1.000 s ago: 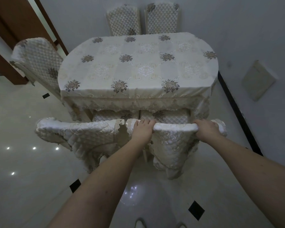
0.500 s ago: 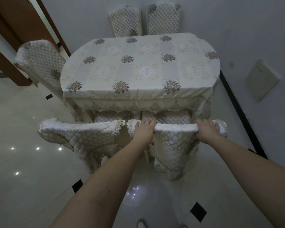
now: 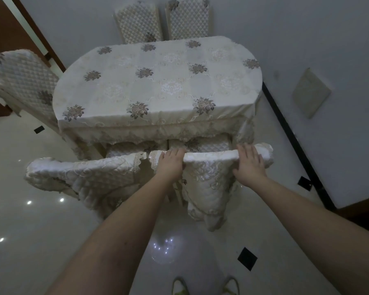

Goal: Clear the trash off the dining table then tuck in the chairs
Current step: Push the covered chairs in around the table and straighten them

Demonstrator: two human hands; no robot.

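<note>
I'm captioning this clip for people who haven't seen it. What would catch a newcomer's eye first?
Two bare arms reach forward from the bottom of the frame, the left hand and right hand both on the top rail of a cream-covered chair at the near edge. Beyond it, the oval dining table, draped in a flowered cloth, fills the centre. A matching chair stands left of the held one.

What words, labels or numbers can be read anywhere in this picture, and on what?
None: no readable text shows.
The tablecloth carries only flower patterns.
The chair that the left hand and right hand rest on has only embroidery on its cover.
The pale panel on the wall looks blank.
</note>
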